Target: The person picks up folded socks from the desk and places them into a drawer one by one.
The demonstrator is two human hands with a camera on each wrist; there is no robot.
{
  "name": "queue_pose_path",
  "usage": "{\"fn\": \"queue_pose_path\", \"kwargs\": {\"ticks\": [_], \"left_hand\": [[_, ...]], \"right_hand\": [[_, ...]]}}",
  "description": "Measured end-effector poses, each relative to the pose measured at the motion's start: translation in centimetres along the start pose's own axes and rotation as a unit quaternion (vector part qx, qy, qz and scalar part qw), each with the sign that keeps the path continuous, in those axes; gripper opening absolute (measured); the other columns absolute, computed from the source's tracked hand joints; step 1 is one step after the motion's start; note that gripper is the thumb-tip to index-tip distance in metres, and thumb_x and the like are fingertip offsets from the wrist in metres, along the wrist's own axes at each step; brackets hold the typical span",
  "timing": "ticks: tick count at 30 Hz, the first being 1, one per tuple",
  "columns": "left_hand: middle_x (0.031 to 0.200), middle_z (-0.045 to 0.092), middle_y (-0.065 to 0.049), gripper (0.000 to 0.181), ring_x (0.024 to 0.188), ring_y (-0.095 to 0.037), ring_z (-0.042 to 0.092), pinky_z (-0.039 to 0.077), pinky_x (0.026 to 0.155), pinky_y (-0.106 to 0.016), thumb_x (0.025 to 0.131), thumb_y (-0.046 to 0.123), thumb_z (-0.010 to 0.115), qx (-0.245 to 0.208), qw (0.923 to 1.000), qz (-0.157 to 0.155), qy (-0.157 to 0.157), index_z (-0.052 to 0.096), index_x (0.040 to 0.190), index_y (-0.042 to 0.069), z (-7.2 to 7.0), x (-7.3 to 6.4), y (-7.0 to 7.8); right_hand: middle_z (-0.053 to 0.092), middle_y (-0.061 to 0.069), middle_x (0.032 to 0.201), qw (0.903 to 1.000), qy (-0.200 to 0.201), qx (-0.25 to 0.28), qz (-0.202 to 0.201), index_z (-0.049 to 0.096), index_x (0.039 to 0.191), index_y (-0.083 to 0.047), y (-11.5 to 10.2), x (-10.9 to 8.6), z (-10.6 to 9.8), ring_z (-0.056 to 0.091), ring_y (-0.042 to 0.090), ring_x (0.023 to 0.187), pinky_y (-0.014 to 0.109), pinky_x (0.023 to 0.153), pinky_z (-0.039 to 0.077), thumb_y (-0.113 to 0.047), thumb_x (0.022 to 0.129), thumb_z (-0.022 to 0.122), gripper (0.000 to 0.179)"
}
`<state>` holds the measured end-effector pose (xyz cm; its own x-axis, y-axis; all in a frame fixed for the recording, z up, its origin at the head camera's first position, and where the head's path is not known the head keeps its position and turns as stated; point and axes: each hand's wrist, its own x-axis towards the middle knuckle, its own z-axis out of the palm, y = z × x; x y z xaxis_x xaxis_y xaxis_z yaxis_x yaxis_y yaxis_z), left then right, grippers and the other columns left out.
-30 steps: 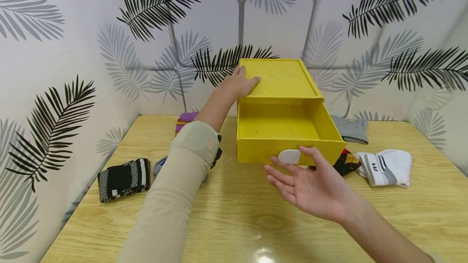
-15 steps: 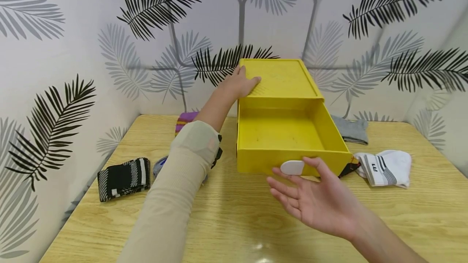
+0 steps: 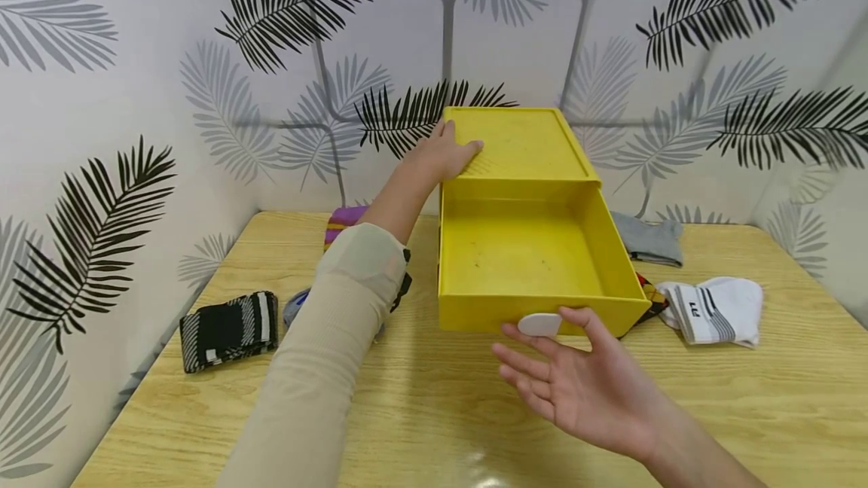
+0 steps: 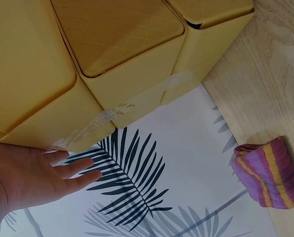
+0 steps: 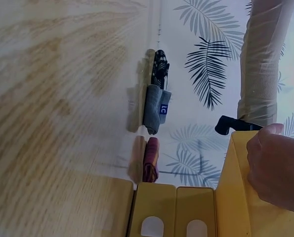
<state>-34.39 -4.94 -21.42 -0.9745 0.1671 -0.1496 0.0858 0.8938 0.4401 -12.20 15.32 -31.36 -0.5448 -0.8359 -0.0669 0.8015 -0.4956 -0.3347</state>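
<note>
A yellow drawer cabinet [image 3: 518, 141] stands at the back of the wooden table, its top drawer [image 3: 518, 247] pulled out, with nothing inside. My left hand [image 3: 444, 153] rests on the cabinet's upper left edge, thumb on top. In the left wrist view the fingers of that hand [image 4: 30, 175] extend past the side wall. My right hand [image 3: 586, 382] is at the drawer front and pinches it by the white tab handle [image 3: 539, 324], thumb beside the tab and fingertips below. In the right wrist view the right hand [image 5: 280, 170] is partly cut off at the edge.
Folded socks lie around the cabinet: black-and-white [image 3: 229, 331] and grey-blue [image 3: 293, 306] at left, purple striped [image 3: 342, 224] behind my left arm, grey [image 3: 647, 239], white [image 3: 719, 311] and black-red-yellow [image 3: 652, 300] at right. A leaf-patterned wall covering [image 3: 515, 36] stands behind.
My right hand has drawn the drawer further out toward me, so more of its floor shows. My left hand has stayed on the cabinet.
</note>
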Motion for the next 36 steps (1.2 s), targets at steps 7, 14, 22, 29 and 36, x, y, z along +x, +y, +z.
{"fn": "queue_pose_path", "kwargs": {"ticks": [7,14,22,29,36], "left_hand": [[0.153,-0.010,0.002,0.075,0.137,-0.027,0.003,0.011,0.108,-0.046,0.093,0.059,0.024,-0.001,1.0000,-0.002,0.003,-0.007,0.148,0.018,-0.1,-0.1,0.0],[0.153,-0.010,0.002,0.075,0.137,-0.027,0.003,0.011,0.108,-0.046,0.094,0.059,0.024,0.000,1.0000,0.000,0.005,-0.007,0.148,0.018,-0.2,-0.2,0.0],[0.152,-0.011,0.002,0.075,0.137,-0.027,0.004,0.012,0.108,-0.046,0.093,0.059,0.025,-0.005,1.0000,0.001,0.005,-0.007,0.148,0.018,-0.3,-0.3,-0.1],[0.152,-0.012,0.003,0.076,0.137,-0.026,0.003,0.012,0.108,-0.046,0.093,0.060,0.024,-0.004,1.0000,-0.004,0.004,-0.008,0.148,0.019,-0.4,-0.1,-0.2],[0.152,-0.011,0.002,0.076,0.137,-0.026,0.005,0.013,0.108,-0.044,0.093,0.059,0.025,-0.004,1.0000,0.000,0.009,-0.006,0.148,0.018,-0.5,-0.1,-0.2]], "right_hand": [[0.042,0.014,0.136,1.0000,-0.003,-0.004,0.003,0.048,0.131,-0.004,-0.1,0.1,-0.2,0.043,0.026,0.120,0.028,0.105,0.023,-0.049,0.096,0.026,0.060],[0.041,0.014,0.137,0.9983,-0.013,-0.056,0.010,0.049,0.131,-0.004,-0.5,-0.1,-0.6,0.036,0.027,0.126,0.034,0.108,0.017,-0.048,0.097,0.021,0.062],[0.044,0.011,0.135,0.9764,0.011,-0.216,0.009,0.046,0.132,-0.006,-1.6,-1.6,-3.2,0.039,0.028,0.125,0.037,0.106,0.023,-0.019,0.102,0.022,0.040],[0.048,0.005,0.132,0.9445,0.038,-0.326,0.008,0.048,0.129,-0.011,-4.1,-3.7,-6.8,0.042,0.024,0.123,0.035,0.101,0.031,-0.008,0.101,0.025,0.037],[0.056,0.013,0.119,0.8008,0.192,-0.566,-0.036,0.040,0.129,0.010,-8.8,-6.0,-7.5,0.056,0.024,0.103,0.038,0.087,0.046,-0.017,0.102,0.035,0.039]]}}
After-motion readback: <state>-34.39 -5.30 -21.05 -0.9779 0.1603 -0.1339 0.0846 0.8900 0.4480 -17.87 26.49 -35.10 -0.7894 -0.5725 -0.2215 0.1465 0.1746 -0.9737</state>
